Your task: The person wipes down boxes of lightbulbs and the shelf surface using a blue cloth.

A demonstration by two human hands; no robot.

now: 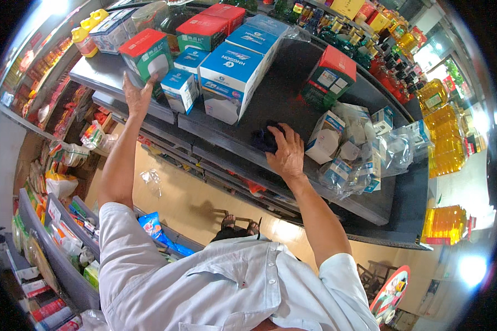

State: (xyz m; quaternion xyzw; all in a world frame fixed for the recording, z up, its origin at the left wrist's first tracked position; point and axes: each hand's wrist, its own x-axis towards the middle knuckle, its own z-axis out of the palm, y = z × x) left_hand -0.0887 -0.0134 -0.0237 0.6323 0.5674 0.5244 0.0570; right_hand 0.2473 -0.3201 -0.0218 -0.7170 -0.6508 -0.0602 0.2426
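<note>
My left hand [138, 96] is at the near side of a red and green carton [149, 56] on the dark shelf [273, 97], with thumb and fingers spread against its lower part. To its right stand small and large blue and white boxes [232, 72]. My right hand [288, 151] rests on a dark, bunched cloth [267, 138] on the shelf near its front edge, fingers curled over it. Just right of that hand is a blue and white bulb box [326, 136], beside clear plastic bags [356, 153] with more boxes.
Another red and green carton [329, 76] stands farther back. Bottles [352, 45] line the shelf behind. Yellow oil jugs [445, 136] stand at the right. Yellow bottles [84, 41] are at the left end. Lower shelves with packets [62, 231] stand at lower left.
</note>
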